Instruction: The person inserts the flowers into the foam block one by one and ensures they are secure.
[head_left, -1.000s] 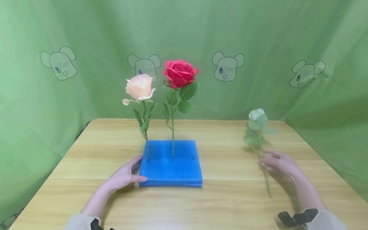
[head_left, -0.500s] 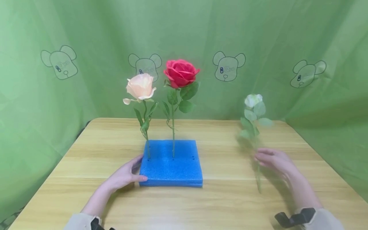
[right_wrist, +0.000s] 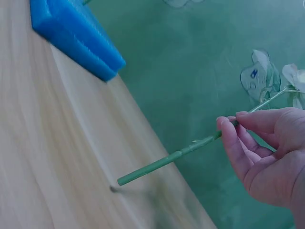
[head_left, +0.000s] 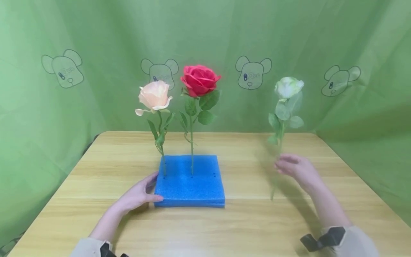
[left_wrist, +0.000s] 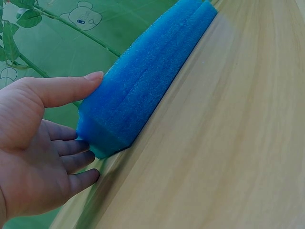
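A blue foam block (head_left: 189,189) lies on the table with a pale pink rose (head_left: 155,95) and a red rose (head_left: 200,81) standing upright in it. At its left side is my left hand (head_left: 138,194), the thumb on the near left corner and the fairly straight fingers along the side. My right hand (head_left: 298,171) pinches the green stem (right_wrist: 167,160) of a white rose (head_left: 289,87) between thumb and fingers. This rose is nearly upright, bloom up, well right of the block. In the right wrist view its stem end sticks out below my fingers, above the table.
Small dark holes show in the top of the foam, including some near its right edge (head_left: 214,175). The light wooden table (head_left: 244,225) extends around the block. A green curtain (head_left: 218,32) with bear drawings hangs behind and at both sides.
My right hand has lifted the white rose and moved it left and away from me, its bloom rising and stem turning more upright. The left hand and foam block have stayed put.
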A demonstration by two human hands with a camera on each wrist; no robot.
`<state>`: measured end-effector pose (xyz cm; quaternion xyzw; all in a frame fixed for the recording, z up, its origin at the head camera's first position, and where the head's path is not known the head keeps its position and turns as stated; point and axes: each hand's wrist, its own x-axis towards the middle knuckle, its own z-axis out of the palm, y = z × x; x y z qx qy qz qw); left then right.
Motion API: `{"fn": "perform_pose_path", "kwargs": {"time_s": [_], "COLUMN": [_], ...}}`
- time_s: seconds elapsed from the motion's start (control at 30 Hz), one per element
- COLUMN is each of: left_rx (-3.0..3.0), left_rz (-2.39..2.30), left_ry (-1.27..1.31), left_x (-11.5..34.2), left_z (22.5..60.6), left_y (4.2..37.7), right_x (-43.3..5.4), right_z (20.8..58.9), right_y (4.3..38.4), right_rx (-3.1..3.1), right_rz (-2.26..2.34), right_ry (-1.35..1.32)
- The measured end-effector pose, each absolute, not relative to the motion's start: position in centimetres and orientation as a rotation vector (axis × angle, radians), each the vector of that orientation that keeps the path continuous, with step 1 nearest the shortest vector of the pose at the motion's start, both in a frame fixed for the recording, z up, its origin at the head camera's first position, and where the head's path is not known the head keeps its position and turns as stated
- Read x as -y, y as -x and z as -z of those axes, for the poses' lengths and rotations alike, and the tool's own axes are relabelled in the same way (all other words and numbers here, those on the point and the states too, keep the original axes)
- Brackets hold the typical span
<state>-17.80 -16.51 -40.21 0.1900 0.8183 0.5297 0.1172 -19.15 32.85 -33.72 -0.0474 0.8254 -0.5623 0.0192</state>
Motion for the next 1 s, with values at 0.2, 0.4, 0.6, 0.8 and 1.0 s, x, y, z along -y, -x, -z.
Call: {"fn": "perform_pose_path", "kwargs": {"time_s": [0.2,0.4,0.6,0.8,1.0], "left_rx": [-2.393,-2.393,-2.398,-2.404,-2.411], "left_rz": [-1.547,-1.545,-1.542,-1.55,-1.545], "left_ry": [-0.542,-0.532,-0.539,-0.54,-0.541], "left_x": [16.5,16.4,16.5,16.5,16.5], "left_z": [40.1,40.0,40.0,39.9,39.9], "left_y": [17.8,17.7,17.7,17.7,17.7], "right_x": [-31.3,-29.8,-28.4,-27.3,-26.5], "right_z": [33.0,32.4,31.6,31.2,31.0], "right_y": [19.1,19.1,19.2,19.6,19.7], "right_rx": [-2.588,-2.643,-2.633,-2.489,-2.433], "right_rz": [1.807,1.801,1.844,2.059,2.136], "right_ry": [0.164,0.156,0.179,0.24,0.321]}}
